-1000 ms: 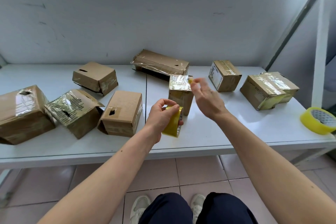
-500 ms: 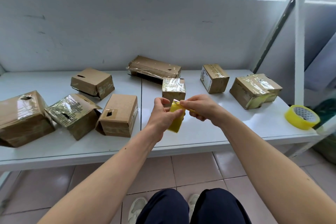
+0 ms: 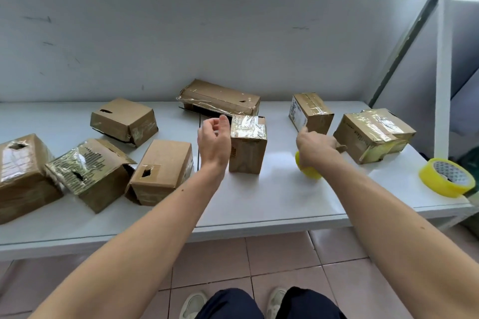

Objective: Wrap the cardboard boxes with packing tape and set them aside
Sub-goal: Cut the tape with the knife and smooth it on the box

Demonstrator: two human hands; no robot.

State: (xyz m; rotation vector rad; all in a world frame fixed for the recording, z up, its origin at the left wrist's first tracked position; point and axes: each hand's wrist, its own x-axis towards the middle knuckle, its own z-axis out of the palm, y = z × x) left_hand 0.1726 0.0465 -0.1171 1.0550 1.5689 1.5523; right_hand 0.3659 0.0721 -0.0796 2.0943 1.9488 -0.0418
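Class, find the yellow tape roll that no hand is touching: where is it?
The spare tape roll lies flat at the table's far right front corner, right of the doubled taped boxes.

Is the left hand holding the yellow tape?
No, the left hand is empty with relaxed fingers beside the small upright box, while the yellow tape roll is under the right hand.

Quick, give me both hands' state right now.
Left hand: open, fingers loosely curled, holding nothing.
Right hand: grips the yellow tape roll.
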